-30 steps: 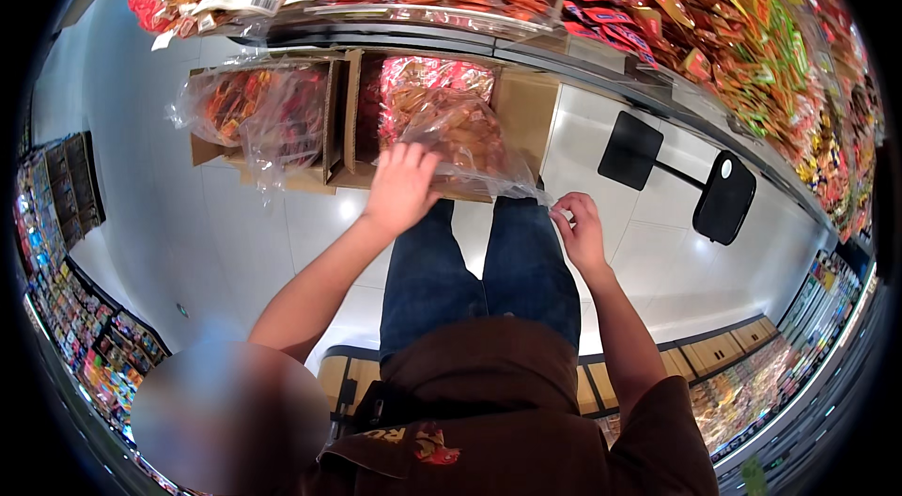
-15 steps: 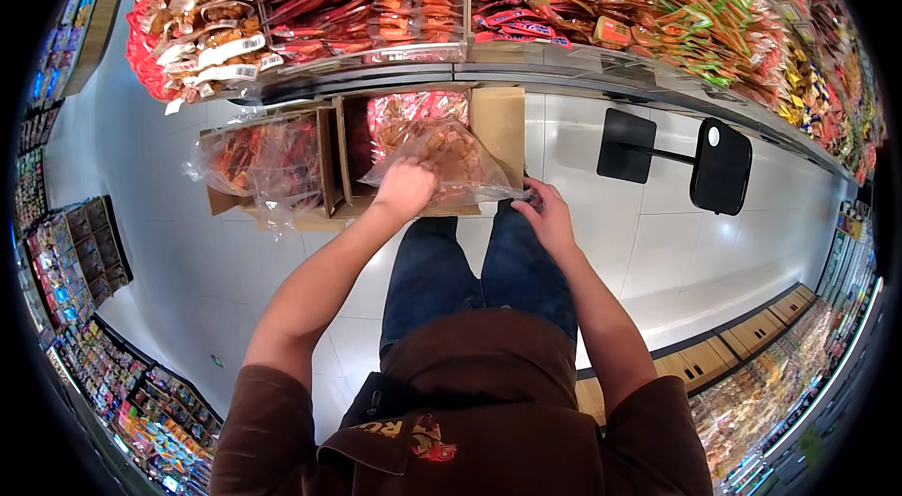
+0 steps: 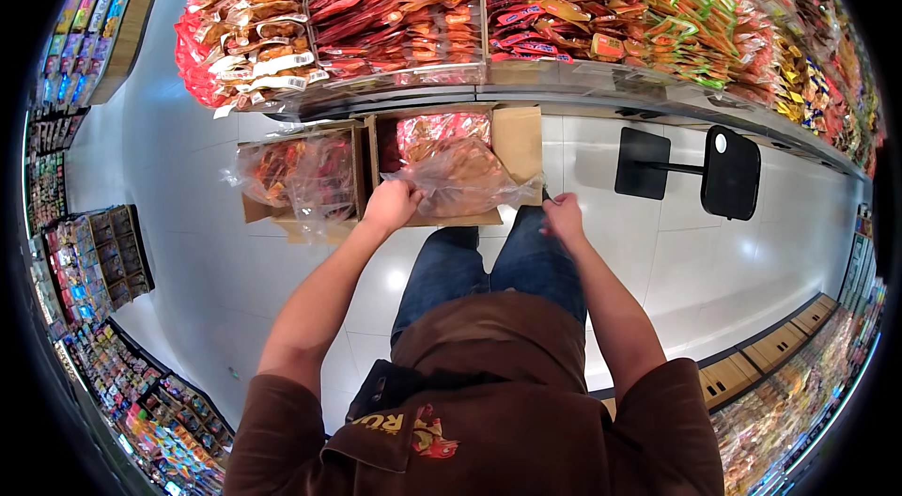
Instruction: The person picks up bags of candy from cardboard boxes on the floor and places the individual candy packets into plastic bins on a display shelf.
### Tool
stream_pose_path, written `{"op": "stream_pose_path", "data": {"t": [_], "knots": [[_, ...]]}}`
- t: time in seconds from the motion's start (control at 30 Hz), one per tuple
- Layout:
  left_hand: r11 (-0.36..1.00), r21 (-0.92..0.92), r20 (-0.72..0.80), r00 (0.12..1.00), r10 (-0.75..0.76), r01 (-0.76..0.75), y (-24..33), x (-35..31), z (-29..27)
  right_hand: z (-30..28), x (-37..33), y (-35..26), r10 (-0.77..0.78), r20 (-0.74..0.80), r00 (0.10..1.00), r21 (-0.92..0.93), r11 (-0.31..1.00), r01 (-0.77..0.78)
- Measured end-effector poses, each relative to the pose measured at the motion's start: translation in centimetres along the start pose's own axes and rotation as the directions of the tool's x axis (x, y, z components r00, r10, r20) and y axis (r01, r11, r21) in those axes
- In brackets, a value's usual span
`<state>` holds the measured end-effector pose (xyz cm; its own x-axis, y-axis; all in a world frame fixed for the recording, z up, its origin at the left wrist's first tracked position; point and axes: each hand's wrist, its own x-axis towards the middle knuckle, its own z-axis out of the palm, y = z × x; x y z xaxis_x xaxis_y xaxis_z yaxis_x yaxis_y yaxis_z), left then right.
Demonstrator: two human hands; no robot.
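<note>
Bag (image 3: 465,178) pinched in its grip, the left hand (image 3: 390,205) is shifted to the box's near-left corner; the right hand (image 3: 564,217)'s grip cannot be told.

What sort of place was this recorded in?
Probably a snack shop or supermarket: a display heaped with bright packets, stocked shelves at the left, and an open carton by the display.

the clear bag (image 3: 465,181) hides part of the box (image 3: 521,141) beneath it.
</note>
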<state>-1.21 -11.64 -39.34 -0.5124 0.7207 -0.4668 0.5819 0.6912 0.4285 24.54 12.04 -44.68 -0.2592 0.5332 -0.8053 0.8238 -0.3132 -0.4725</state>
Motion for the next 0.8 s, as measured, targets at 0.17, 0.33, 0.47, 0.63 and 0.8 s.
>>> {"op": "stream_pose_path", "data": {"t": [0.17,0.33,0.47,0.63,0.8], "knots": [[0.993,-0.121,0.13,0.991,0.017,-0.001,-0.6,0.9,0.6,4.6,-2.6,-0.5,0.163,0.504,0.848,0.213,0.928,-0.305],[0.868,-0.379,0.497,0.862,-0.102,0.321,1.1,0.2,0.4,8.4,-2.1,-3.3,0.067,0.319,0.945,0.488,0.844,-0.225],[0.976,-0.219,0.342,0.936,0.081,-0.004,0.3,-1.5,0.7,7.8,-0.6,-2.6,0.214,-0.096,0.972,0.645,0.757,-0.103],[0.968,-0.234,0.282,0.947,0.157,-0.091,0.8,-2.3,-0.5,6.8,2.1,1.0,-0.063,-0.381,0.923,0.18,0.973,0.141],[0.963,-0.23,0.241,0.951,0.194,-0.138,1.3,-3.9,-2.5,6.0,0.0,-1.1,-0.445,-0.204,0.872,-0.246,0.885,0.394]]}}
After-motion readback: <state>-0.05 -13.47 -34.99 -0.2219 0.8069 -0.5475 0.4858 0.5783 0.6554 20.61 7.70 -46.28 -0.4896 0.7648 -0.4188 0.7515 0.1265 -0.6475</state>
